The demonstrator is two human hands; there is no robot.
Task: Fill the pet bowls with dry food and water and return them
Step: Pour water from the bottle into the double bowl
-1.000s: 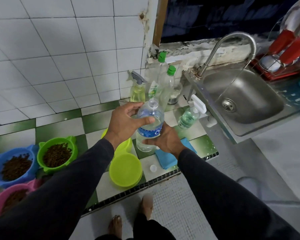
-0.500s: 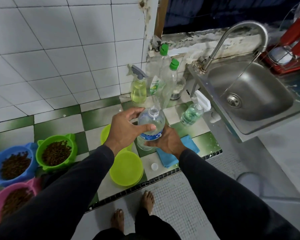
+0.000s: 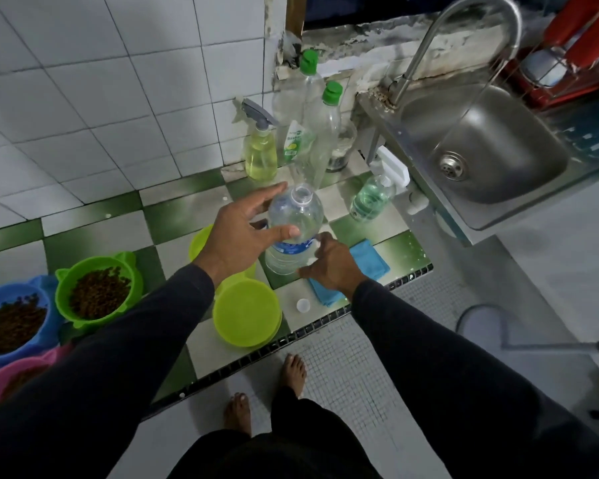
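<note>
An uncapped clear water bottle with a blue label is upright over the green-and-white tiled counter. My left hand holds its shoulder, thumb across the front and fingers spread behind. Lower down, my right hand grips the bottle's base. The bottle's white cap lies on the counter. An empty lime bowl sits at the counter's front edge, and a second one is partly hidden behind my left wrist. At the left, a green bowl, a blue bowl and a pink bowl hold dry kibble.
Behind the bottle stand a yellow spray bottle, two green-capped bottles and a green spray bottle. A blue cloth lies under my right hand. At the right are a steel sink, its tap and a red dish rack.
The bottle has come down closer to the counter in both hands. My left hand's fingers have spread wider around its shoulder. The bowls have not moved.
</note>
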